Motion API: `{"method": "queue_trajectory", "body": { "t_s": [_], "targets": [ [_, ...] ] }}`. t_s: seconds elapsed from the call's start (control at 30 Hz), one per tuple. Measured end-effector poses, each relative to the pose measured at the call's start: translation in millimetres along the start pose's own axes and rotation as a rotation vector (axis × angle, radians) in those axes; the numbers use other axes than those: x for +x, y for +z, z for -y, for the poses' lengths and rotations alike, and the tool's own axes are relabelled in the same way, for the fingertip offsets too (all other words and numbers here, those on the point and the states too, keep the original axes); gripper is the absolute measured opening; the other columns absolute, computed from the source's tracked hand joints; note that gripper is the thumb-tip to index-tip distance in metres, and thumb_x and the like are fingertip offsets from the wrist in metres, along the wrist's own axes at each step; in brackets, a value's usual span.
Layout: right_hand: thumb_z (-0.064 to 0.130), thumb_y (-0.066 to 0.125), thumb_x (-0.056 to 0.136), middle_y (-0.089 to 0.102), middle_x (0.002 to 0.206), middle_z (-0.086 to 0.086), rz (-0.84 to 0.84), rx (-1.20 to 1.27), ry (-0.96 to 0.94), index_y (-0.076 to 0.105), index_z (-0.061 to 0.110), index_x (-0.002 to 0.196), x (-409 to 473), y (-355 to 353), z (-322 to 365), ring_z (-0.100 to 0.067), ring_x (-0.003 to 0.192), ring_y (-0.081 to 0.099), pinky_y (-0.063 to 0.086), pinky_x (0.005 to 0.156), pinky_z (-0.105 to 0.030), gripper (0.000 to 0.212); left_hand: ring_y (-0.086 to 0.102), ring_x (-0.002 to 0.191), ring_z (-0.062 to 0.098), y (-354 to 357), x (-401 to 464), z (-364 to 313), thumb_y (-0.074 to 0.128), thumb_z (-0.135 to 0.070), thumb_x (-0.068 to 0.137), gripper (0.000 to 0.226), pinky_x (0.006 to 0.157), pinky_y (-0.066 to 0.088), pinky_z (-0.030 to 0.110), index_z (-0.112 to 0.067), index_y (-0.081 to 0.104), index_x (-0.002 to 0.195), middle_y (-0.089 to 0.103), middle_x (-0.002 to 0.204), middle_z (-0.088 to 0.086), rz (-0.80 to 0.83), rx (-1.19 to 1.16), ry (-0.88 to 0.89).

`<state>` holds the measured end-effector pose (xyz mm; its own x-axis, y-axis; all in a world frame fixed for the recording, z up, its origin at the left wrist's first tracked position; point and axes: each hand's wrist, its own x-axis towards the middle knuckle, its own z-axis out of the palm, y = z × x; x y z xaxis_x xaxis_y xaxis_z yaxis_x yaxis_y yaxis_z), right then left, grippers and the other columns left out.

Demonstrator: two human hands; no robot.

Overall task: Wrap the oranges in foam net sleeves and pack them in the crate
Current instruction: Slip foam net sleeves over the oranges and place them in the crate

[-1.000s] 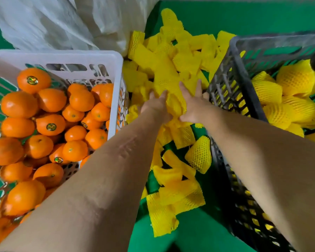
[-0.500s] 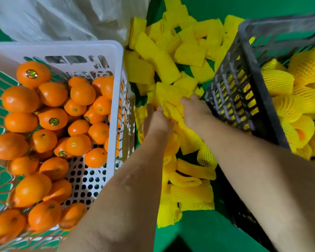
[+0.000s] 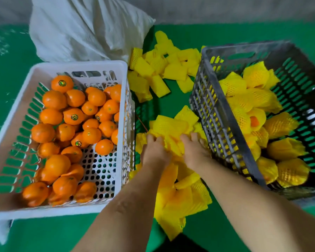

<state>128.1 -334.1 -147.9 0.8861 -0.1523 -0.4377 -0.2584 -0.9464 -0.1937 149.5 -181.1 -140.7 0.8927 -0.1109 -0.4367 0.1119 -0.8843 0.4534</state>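
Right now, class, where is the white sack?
In the head view, the white sack sits top left on the green floor, directly behind the white basket of oranges.

Both hands, left [image 3: 155,153] and right [image 3: 195,151], reach forward palms down, fingers seemingly curled.

Bright, even light with soft shadows and no glare. Edges bend and smear, especially the right side.

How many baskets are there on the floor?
2. The white basket sits on the left, holding bare oranges. The grey crate sits on the right, holding oranges already wrapped in yellow foam sleeves. No other basket shows.
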Motion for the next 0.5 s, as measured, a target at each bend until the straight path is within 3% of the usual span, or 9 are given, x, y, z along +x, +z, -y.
{"method": "queue_trajectory", "body": {
  "t_s": [0.07, 0.17, 0.3, 0.37, 0.43, 0.5],
  "targets": [
    [0.024, 0.069, 0.092, 0.011, 0.161, -0.007, 0.020, 0.064, -0.009, 0.021, 0.040, 0.152, -11.6, -9.3, 0.4, -0.040, 0.142, 0.023, 0.036, 0.113, -0.050, 0.078, 0.051, 0.130, 0.044, -11.9, -10.4, -3.2, 0.069, -0.030, 0.096, 0.060, 0.105, 0.048, 0.051, -0.014, 0.045, 0.148, 0.025, 0.156, 0.013, 0.005, 0.005, -0.001],
    [0.035, 0.068, 0.091, -0.011, 0.167, 0.000, -0.073, 0.094, -0.011, 0.002, 0.046, 0.157, -29.4, -23.1, 1.6, -0.039, 0.150, 0.005, 0.024, 0.120, -0.053, 0.094, 0.024, 0.148, 0.046, -26.7, -28.8, -11.1, 0.069, -0.044, 0.094, 0.073, 0.121, 0.030, 0.055, -0.023, 0.035, 0.155, 0.020, 0.162, 0.012, -0.014, 0.031, -0.031],
    [0.032, 0.064, 0.091, -0.005, 0.168, 0.003, -0.354, 0.355, -0.053, 0.009, 0.042, 0.159, -75.0, -24.8, -0.2, -0.034, 0.150, 0.007, 0.019, 0.121, -0.053, 0.088, -0.013, 0.158, 0.041, -30.9, -64.3, -16.3, 0.065, -0.056, 0.090, 0.087, 0.126, 0.001, 0.059, -0.040, 0.018, 0.161, -0.007, 0.173, -0.002, -0.029, 0.015, 0.023],
    [0.044, 0.065, 0.090, -0.002, 0.167, 0.008, -0.375, 0.442, -0.138, 0.010, 0.045, 0.158, -105.1, -14.3, -6.7, -0.031, 0.151, 0.009, 0.020, 0.121, -0.054, 0.087, -0.021, 0.158, 0.040, -30.9, -82.7, -13.0, 0.063, -0.054, 0.091, 0.087, 0.124, -0.011, 0.059, -0.044, 0.015, 0.163, -0.008, 0.175, -0.005, -0.081, 0.028, 0.125],
    [0.067, 0.064, 0.079, -0.009, 0.166, 0.013, -0.262, 0.393, -0.225, 0.000, 0.052, 0.156, -135.6, 4.8, -17.8, -0.028, 0.153, 0.005, 0.021, 0.120, -0.056, 0.102, -0.012, 0.160, 0.036, -25.0, -107.0, -0.9, 0.061, -0.053, 0.091, 0.085, 0.126, -0.006, 0.055, -0.043, 0.018, 0.164, 0.001, 0.175, -0.005, -0.163, 0.000, 0.268],
    [0.084, 0.064, 0.063, -0.025, 0.164, 0.013, -0.121, 0.196, -0.248, -0.018, 0.057, 0.151, -156.9, 29.4, -32.2, -0.029, 0.154, -0.002, 0.022, 0.119, -0.058, 0.124, 0.007, 0.155, 0.024, -8.9, -133.8, 18.5, 0.060, -0.063, 0.085, 0.085, 0.123, 0.014, 0.049, -0.045, 0.022, 0.160, 0.014, 0.168, -0.007, -0.214, -0.065, 0.406]
  ]
}}
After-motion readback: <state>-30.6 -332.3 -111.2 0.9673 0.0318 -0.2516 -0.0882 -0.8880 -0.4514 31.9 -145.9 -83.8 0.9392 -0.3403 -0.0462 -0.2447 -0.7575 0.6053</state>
